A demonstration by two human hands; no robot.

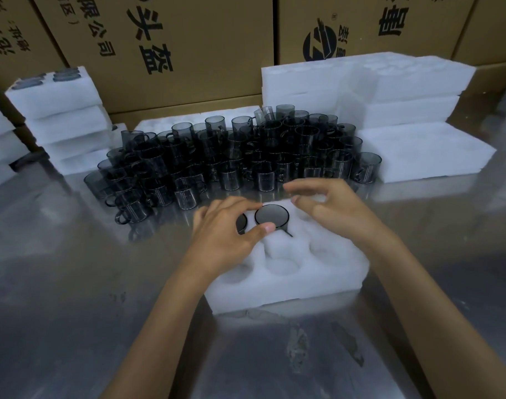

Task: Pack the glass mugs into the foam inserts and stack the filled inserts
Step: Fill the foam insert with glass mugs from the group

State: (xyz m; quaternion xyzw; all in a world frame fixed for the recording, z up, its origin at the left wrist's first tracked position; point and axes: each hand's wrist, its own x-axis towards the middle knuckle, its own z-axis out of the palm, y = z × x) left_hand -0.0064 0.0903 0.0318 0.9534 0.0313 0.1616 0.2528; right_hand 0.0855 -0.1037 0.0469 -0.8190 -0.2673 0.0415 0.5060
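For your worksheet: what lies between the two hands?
Head view: a mug seated in the foam insert lies between left hand and right hand.

A white foam insert (286, 272) is seen on a metal table (58, 283). A mug (272, 216) is seated in a far pocket, just beside the left hand (228, 234), whose thumb touches its rim. The right hand (332, 205) is held above, fingers relaxed. Loose mugs (231, 156) are massed beyond both hands.
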